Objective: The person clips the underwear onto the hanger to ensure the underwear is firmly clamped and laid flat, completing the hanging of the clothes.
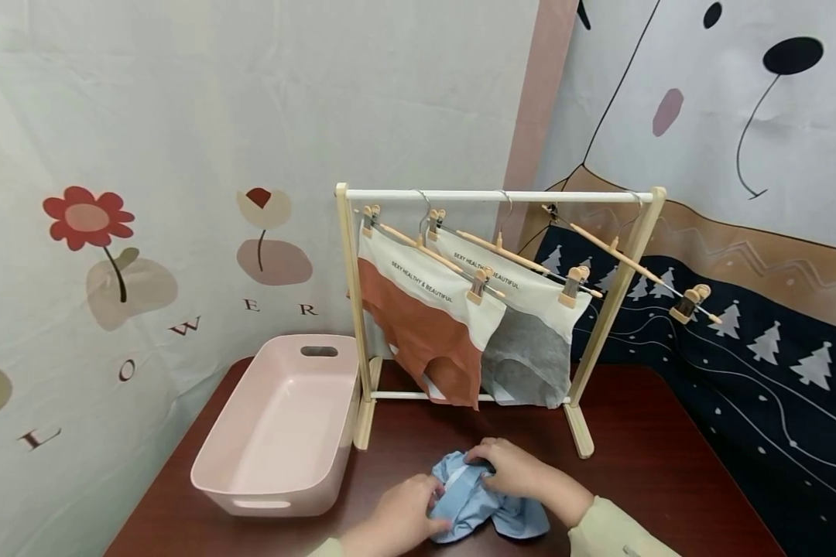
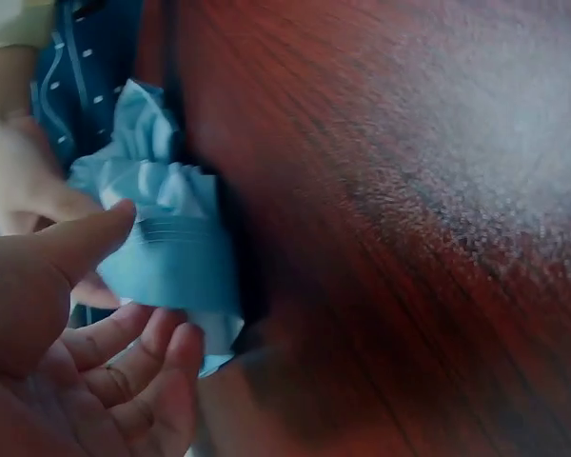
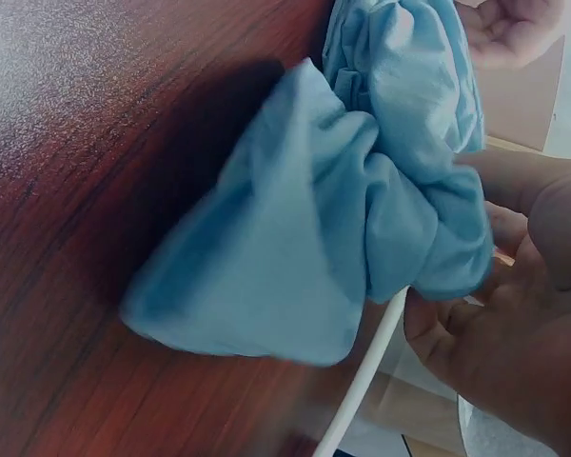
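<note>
A crumpled light blue garment [image 1: 470,499] with a stitched band lies bunched on the dark red table, near its front. My right hand [image 1: 512,468] grips its far right part, thumb and fingers bent about the cloth; some fingertips are hidden behind folds in the right wrist view. At the garment's left edge is my left hand [image 1: 404,514]. In the left wrist view its thumb and loosely bent fingers stand apart beside the band [image 2: 171,257], touching the cloth. Beyond both hands, rust-and-white underpants [image 1: 418,309] and grey-and-white underpants [image 1: 522,325] hang from clip hangers.
A wooden rack [image 1: 578,418] with a white top bar [image 1: 460,196] stands behind the hands. At its right end hangs a bare clip hanger [image 1: 620,255], tilted outward. A pink basin [image 1: 279,507] with nothing in it stands left of the rack. Printed cloth walls close in behind.
</note>
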Demonstrator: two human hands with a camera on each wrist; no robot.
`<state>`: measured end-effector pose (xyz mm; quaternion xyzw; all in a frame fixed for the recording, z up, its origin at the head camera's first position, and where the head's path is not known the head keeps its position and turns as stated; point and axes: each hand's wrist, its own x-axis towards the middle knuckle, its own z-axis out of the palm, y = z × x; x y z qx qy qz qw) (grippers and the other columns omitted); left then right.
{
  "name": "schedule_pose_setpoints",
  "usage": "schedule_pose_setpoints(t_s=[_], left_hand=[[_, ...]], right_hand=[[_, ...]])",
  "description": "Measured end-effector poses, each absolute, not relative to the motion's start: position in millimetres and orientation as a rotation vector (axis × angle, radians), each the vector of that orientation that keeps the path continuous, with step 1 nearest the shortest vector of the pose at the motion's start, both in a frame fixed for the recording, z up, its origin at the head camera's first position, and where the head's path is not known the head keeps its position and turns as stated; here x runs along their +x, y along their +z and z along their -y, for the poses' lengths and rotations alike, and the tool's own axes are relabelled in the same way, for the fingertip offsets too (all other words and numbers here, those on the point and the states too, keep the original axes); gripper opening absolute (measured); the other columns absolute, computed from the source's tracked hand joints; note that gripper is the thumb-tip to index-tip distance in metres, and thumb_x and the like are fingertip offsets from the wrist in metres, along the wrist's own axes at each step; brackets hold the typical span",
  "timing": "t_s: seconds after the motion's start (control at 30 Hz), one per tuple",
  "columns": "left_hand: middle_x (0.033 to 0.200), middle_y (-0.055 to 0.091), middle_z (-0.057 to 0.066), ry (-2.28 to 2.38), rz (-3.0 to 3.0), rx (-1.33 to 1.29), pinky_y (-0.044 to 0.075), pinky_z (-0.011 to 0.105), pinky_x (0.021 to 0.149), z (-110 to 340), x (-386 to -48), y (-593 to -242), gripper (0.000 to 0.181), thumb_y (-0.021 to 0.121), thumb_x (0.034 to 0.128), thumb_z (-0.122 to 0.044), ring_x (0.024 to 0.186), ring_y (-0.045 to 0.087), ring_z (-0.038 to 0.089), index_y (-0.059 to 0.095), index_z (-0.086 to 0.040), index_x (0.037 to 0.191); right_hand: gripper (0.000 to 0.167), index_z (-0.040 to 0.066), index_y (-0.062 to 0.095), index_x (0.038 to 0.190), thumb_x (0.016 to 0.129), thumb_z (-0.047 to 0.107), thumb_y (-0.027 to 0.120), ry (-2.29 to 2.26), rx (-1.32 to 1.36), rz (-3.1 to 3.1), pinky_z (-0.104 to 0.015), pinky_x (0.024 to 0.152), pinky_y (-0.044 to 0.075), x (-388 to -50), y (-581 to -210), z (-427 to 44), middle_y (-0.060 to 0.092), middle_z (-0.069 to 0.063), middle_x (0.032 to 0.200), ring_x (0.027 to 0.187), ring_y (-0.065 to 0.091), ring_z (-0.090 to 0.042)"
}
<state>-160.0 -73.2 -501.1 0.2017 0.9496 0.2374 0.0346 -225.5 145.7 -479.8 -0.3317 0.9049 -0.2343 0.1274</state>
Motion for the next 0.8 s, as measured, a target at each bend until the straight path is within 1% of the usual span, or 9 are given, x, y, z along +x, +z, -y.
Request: schedule_pose_setpoints(t_s=[0.1,0.17,0.23,0.3,0.4,0.5,0.6,0.67,0.8], left_hand=[[0.067,0.045,-0.015,0.696,-2.973,0.67,0.035,0.019,0.05,71,-162,-505,0.024,0.077,0.0727,-0.031,0.06,0.042,-0.002,0.056,-0.021,0.076],[0.065,0.043,-0.015,0.769,-2.969,0.704,0.033,0.019,0.05,73,-163,-504,0.021,0.075,0.0739,-0.024,0.058,0.039,-0.001,0.054,-0.021,0.074],[0.064,0.043,-0.014,0.902,-2.926,0.724,0.033,0.018,0.05,77,-166,-501,0.018,0.072,0.0751,-0.018,0.057,0.039,-0.001,0.055,-0.021,0.077],[0.066,0.048,-0.013,1.036,-2.881,0.742,0.036,0.018,0.053,82,-171,-496,0.015,0.068,0.0759,-0.012,0.059,0.041,-0.001,0.057,-0.019,0.082],[0.07,0.054,-0.008,1.22,-2.823,0.732,0.04,0.019,0.057,90,-178,-484,0.016,0.061,0.0772,-0.005,0.061,0.044,0.0,0.058,-0.016,0.088],[0.071,0.053,-0.005,1.375,-2.822,0.654,0.041,0.02,0.056,98,-186,-468,0.017,0.054,0.0793,0.0,0.059,0.045,0.001,0.058,-0.014,0.088],[0.068,0.048,-0.004,1.499,-2.841,0.553,0.041,0.021,0.055,105,-191,-450,0.018,0.05,0.0811,0.002,0.057,0.044,0.003,0.056,-0.014,0.087],[0.068,0.048,-0.004,1.544,-2.892,0.475,0.04,0.022,0.058,110,-193,-440,0.018,0.048,0.0821,0.002,0.061,0.046,0.005,0.056,-0.014,0.085],[0.076,0.058,0.0,1.652,-2.945,0.264,0.041,0.024,0.066,118,-197,-426,0.019,0.044,0.0848,0.001,0.073,0.052,0.012,0.057,-0.013,0.081]], right_hand=[[0.032,0.014,0.069,0.102,0.073,-0.001,0.067,-0.725,-0.988,-2.634,-0.023,0.069,0.044,-226,-478,-147,0.055,0.006,0.088,0.079,0.05,-0.007],[0.03,0.014,0.067,0.097,0.071,-0.001,0.068,-0.775,-0.995,-2.626,-0.021,0.065,0.04,-227,-477,-150,0.051,0.007,0.083,0.075,0.045,-0.005],[0.032,0.013,0.062,0.098,0.07,0.0,0.071,-0.839,-0.997,-2.609,-0.02,0.063,0.037,-227,-475,-153,0.047,0.006,0.079,0.072,0.042,-0.004],[0.038,0.011,0.056,0.102,0.07,0.004,0.075,-0.912,-0.992,-2.572,-0.02,0.061,0.035,-227,-474,-157,0.044,0.004,0.077,0.069,0.04,-0.004],[0.042,0.011,0.052,0.103,0.071,0.012,0.079,-0.992,-0.997,-2.512,-0.02,0.061,0.035,-225,-471,-164,0.045,0.006,0.076,0.067,0.04,-0.002],[0.031,0.015,0.056,0.093,0.074,0.022,0.079,-1.022,-1.055,-2.464,-0.019,0.064,0.038,-224,-466,-172,0.05,0.011,0.075,0.07,0.042,0.0],[0.022,0.014,0.058,0.083,0.078,0.025,0.076,-1.081,-1.122,-2.36,-0.017,0.064,0.038,-225,-461,-181,0.051,0.015,0.073,0.07,0.041,0.002],[0.022,0.009,0.058,0.082,0.08,0.023,0.075,-1.122,-1.139,-2.268,-0.015,0.06,0.038,-226,-458,-188,0.051,0.015,0.072,0.066,0.041,0.004],[0.02,0.005,0.059,0.085,0.082,0.019,0.073,-1.169,-1.111,-2.157,-0.015,0.057,0.041,-228,-455,-204,0.054,0.013,0.074,0.062,0.045,0.004]])
